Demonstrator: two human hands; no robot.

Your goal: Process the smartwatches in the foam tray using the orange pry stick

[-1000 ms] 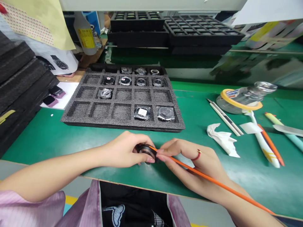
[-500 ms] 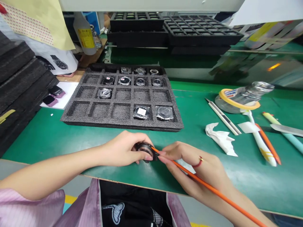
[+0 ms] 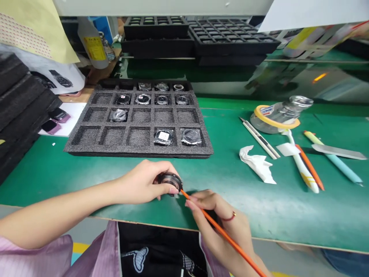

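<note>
My left hand [image 3: 150, 181] is closed around a dark round watch case [image 3: 170, 181], thumb across its near face. It rests low over the green table in front of the foam tray. My right hand [image 3: 219, 215] pinches a long, thin orange tube or rod [image 3: 220, 230] between thumb and fingers. Its upper end touches or nearly touches the lower right rim of the watch case, while the other end runs out past the bottom of the view. The lower side of the case is hidden by my left fingers.
Beyond my hands lies a grey foam tray [image 3: 138, 151] with several wrapped round watch parts in its pockets. To the right are a crumpled tissue [image 3: 258, 164], a white pen [image 3: 261, 139], a toothbrush [image 3: 302, 167], a blade tool [image 3: 340, 151] and a glass bottle [image 3: 276, 115]. Foam slabs [image 3: 23, 100] are stacked left.
My right hand has moved down and back, drawing the orange tube's end from the case's upper face to its lower right rim. The left hand keeps its hold. The whole view has shifted slightly.
</note>
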